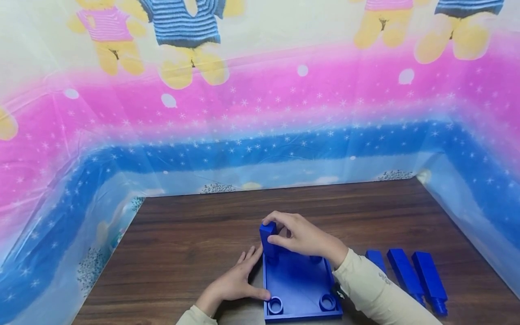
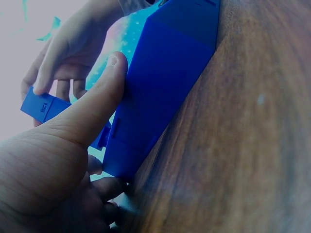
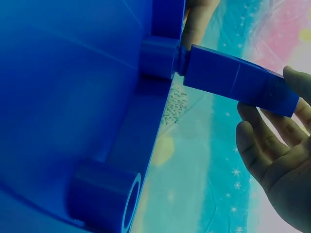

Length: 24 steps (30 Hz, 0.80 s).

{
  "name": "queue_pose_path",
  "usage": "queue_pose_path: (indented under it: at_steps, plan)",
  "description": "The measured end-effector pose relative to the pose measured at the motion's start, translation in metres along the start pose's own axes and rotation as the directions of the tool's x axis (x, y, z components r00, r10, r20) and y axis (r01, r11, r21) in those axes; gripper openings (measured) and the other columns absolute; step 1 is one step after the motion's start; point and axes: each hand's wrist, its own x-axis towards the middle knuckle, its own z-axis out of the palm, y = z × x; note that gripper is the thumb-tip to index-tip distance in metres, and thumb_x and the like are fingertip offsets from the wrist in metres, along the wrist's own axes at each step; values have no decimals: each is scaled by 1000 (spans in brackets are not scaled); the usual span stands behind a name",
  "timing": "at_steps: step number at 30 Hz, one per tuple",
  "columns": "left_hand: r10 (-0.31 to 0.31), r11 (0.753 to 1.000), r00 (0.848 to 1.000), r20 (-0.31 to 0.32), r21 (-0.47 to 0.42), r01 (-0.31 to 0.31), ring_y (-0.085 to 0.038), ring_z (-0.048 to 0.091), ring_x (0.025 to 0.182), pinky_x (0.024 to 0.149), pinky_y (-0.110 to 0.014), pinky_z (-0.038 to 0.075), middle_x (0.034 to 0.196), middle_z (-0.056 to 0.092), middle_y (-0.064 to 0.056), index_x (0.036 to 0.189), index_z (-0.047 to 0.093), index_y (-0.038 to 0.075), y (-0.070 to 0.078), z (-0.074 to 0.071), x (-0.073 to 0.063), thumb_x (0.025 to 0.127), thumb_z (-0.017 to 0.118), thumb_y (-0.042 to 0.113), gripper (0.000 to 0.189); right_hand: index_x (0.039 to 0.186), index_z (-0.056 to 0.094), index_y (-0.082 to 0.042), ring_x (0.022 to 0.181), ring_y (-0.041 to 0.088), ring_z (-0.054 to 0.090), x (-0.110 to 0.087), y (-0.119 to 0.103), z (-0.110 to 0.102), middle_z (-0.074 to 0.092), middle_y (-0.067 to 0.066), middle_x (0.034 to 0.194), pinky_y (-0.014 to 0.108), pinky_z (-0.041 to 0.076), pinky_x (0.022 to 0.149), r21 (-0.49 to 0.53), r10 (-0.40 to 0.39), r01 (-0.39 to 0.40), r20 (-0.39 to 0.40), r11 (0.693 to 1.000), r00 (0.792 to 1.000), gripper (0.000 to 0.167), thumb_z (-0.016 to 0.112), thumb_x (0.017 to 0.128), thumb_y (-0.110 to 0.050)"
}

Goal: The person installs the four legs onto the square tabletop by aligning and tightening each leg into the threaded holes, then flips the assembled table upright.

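A shallow blue tray-like panel (image 1: pixel 298 282) lies on the table with round sockets at its corners. My right hand (image 1: pixel 302 234) grips the upper end of a square blue leg (image 1: pixel 267 239), which stands over the far left corner. In the right wrist view the narrow end of the leg (image 3: pixel 238 80) meets the mouth of a socket (image 3: pixel 158 57). Along the left side of the panel lies my left hand (image 1: pixel 235 280), fingers extended toward the far corner. Its thumb (image 2: pixel 109 80) rests against the side wall in the left wrist view.
Right of the panel, three more blue legs (image 1: pixel 429 277) lie side by side on the brown wooden table (image 1: pixel 195 225), partly behind the right sleeve (image 1: pixel 378 289). A printed sheet (image 1: pixel 260 99) with bears hangs around the table's back and sides.
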Motion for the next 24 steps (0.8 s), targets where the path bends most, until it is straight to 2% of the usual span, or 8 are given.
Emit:
queue_pose_path:
  at_steps: [7,12,16,24]
  plan:
    - [-36,999,999,3,0,36,-47,-5,159,125,-67,-4,174,11,-21,168,13,1,-2,1,1,84,91,37,121,130,61,-11,97,10,69,0,-3,-2,73,6,122,29,59,73,12,21,-21,14,1000,1000,30,73,102,-16]
    - [-32,999,1000,2,16,31,-47,-4,159,125,-67,-4,175,11,-19,169,12,2,-4,1,3,83,93,31,121,127,60,-10,99,13,68,0,-4,-5,70,9,134,30,59,71,17,32,-33,35,999,999,33,68,96,-1]
    - [-33,999,999,0,13,33,-47,-4,159,125,-67,-4,175,11,-18,169,12,3,-6,1,3,83,93,30,121,126,59,-10,100,13,68,0,-3,-5,68,9,140,30,58,70,16,34,-35,40,999,999,32,65,97,2]
    - [-40,999,999,2,11,40,-46,-4,160,125,-66,-3,175,11,-18,169,13,3,-5,1,2,83,93,31,120,126,59,-10,96,11,68,-1,-1,-2,72,8,126,35,60,72,26,32,-33,33,999,999,31,67,98,0]
